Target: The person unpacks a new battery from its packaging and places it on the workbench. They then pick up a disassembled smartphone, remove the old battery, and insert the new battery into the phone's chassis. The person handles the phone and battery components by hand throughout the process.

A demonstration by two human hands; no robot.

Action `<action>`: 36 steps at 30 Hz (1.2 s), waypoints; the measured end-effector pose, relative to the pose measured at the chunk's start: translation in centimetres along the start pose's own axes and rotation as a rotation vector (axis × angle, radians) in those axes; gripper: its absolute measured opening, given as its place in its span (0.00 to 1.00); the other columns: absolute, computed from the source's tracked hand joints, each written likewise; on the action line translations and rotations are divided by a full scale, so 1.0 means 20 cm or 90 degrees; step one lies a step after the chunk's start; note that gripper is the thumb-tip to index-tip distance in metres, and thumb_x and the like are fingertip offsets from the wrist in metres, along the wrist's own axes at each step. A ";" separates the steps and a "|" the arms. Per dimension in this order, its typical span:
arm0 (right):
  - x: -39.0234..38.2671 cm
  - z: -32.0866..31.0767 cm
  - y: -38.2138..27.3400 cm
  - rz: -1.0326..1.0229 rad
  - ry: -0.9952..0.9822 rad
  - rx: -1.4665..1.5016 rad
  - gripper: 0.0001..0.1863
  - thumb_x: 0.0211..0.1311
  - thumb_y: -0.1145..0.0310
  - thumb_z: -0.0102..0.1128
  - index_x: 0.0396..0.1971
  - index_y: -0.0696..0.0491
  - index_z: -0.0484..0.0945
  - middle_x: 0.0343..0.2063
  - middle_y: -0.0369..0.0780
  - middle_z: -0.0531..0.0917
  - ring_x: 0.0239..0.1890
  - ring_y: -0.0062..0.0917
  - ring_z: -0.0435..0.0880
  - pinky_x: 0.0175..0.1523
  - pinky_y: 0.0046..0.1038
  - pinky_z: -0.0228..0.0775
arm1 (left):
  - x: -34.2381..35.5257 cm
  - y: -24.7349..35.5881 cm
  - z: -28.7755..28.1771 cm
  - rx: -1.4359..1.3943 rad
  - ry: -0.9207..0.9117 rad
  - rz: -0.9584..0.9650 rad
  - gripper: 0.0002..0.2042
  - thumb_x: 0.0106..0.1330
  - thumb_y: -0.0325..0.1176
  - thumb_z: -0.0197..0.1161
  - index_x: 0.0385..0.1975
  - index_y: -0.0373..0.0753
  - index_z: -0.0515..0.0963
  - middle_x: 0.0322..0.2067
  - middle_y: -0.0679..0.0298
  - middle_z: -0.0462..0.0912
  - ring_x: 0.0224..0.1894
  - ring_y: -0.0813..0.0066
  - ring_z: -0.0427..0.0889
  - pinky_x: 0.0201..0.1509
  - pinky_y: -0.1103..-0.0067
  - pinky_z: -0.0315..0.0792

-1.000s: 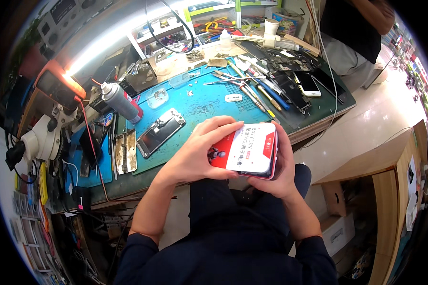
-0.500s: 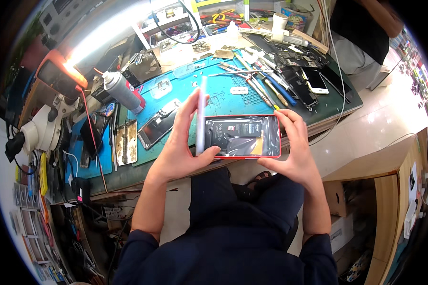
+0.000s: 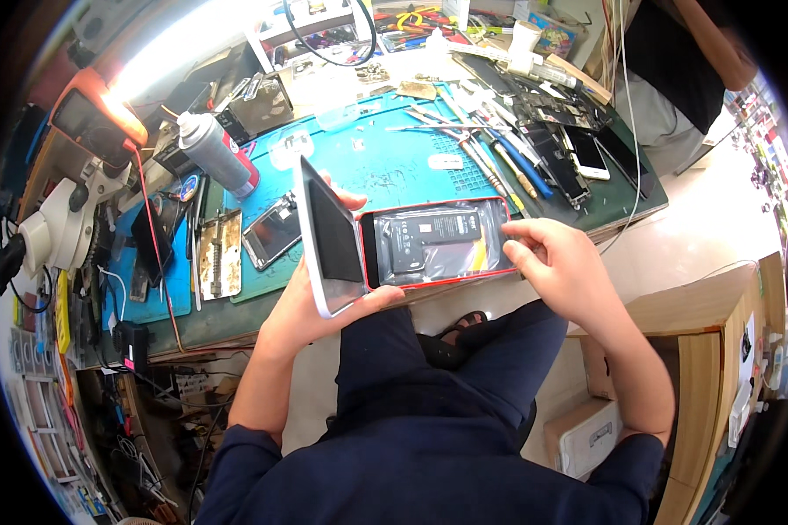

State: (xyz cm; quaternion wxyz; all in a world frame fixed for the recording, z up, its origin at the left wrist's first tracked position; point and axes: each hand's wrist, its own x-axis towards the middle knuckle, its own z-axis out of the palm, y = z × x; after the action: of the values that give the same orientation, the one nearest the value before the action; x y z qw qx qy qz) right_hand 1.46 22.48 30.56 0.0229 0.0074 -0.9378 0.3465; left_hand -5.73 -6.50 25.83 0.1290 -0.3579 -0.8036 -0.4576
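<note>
My left hand point(image 3: 306, 313) is closed round the left end of a red-rimmed box point(image 3: 429, 281), partly hidden behind its raised white lid point(image 3: 328, 241), which has a dark inner face. Inside the box lies a black battery point(image 3: 433, 229) in a clear plastic bag point(image 3: 453, 259). My right hand point(image 3: 560, 267) has its thumb and index finger bent together at the box's right end; what they pinch, if anything, is too small to make out. Behind the box lie a dismantled phone point(image 3: 271, 232) and a blue repair mat point(image 3: 355, 171).
Spray can point(image 3: 219, 156), orange multimeter point(image 3: 96, 122), microscope point(image 3: 48, 232) and metal plate point(image 3: 221, 254) stand or lie left. Screwdrivers, phones and parts crowd the bench's right point(image 3: 534, 157). A person point(image 3: 674, 61) is upper right; a wooden cabinet point(image 3: 709, 367) stands right of my legs.
The box's lid has swung open to the left, exposing the bagged battery. The box has turned in my hands, and my right hand has curled its fingers at its right end.
</note>
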 end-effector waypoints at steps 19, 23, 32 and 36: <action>0.07 0.16 -0.09 -0.159 0.076 -0.247 0.31 0.53 0.57 0.76 0.48 0.62 0.74 0.46 0.50 0.75 0.42 0.42 0.82 0.49 0.39 0.77 | -0.04 -0.03 0.01 -0.044 -0.041 0.039 0.68 0.40 0.30 0.85 0.76 0.39 0.33 0.59 0.47 0.62 0.57 0.52 0.71 0.58 0.62 0.74; 0.12 0.14 -0.14 -0.024 0.018 -0.047 0.30 0.53 0.61 0.75 0.52 0.62 0.74 0.45 0.48 0.79 0.40 0.36 0.82 0.50 0.34 0.76 | -0.04 -0.04 0.02 -0.078 -0.037 0.018 0.67 0.42 0.30 0.84 0.76 0.38 0.34 0.60 0.46 0.61 0.60 0.52 0.72 0.58 0.62 0.75; 0.19 -0.11 -0.26 0.164 -0.103 0.348 0.19 0.63 0.65 0.68 0.50 0.58 0.79 0.31 0.31 0.82 0.29 0.12 0.76 0.35 0.16 0.67 | -0.03 0.01 0.00 0.030 -0.054 0.008 0.62 0.41 0.43 0.86 0.74 0.35 0.49 0.68 0.51 0.61 0.66 0.53 0.67 0.70 0.62 0.64; 0.08 -0.28 -0.16 0.132 0.236 0.455 0.09 0.64 0.62 0.66 0.38 0.51 0.81 0.30 0.29 0.81 0.29 0.12 0.77 0.34 0.18 0.65 | 0.00 0.04 0.02 0.115 -0.108 0.039 0.58 0.40 0.48 0.83 0.73 0.36 0.56 0.70 0.49 0.61 0.71 0.47 0.62 0.72 0.58 0.60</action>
State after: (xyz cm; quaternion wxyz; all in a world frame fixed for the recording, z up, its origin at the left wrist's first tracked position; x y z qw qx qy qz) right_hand 0.20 23.65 36.91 0.1523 -0.1422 -0.7341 0.6462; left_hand -5.19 -5.91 26.14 0.1062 -0.4063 -0.8383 -0.3478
